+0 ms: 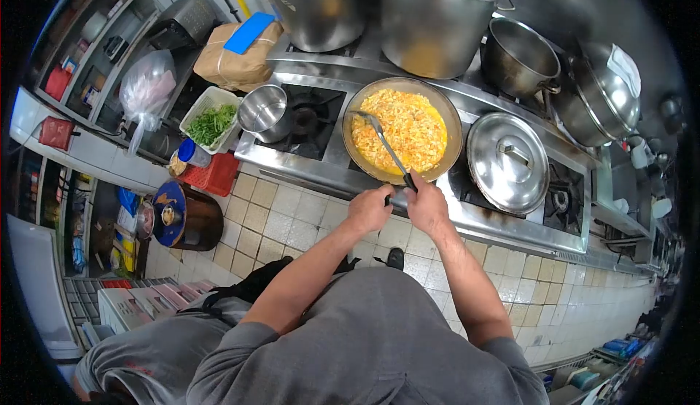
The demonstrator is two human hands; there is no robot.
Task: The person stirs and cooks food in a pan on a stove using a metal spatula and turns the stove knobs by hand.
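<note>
On the stove sits a wide pan (455, 129) full of a yellow and orange egg-like mixture (408, 124). My right hand (426, 202) is closed round the black handle of a metal spatula (386, 141), whose head lies in the mixture at the pan's left side. Just left of it, my left hand (370, 209) is closed on a dark handle at the pan's front edge, mostly hidden by the fingers.
Large steel pots (437, 26) stand behind the pan. A round lid (507, 163) lies to its right. A small steel pot (264, 112) and a basket of chopped greens (211, 121) are at left. Another person in grey (146, 354) is close on my left.
</note>
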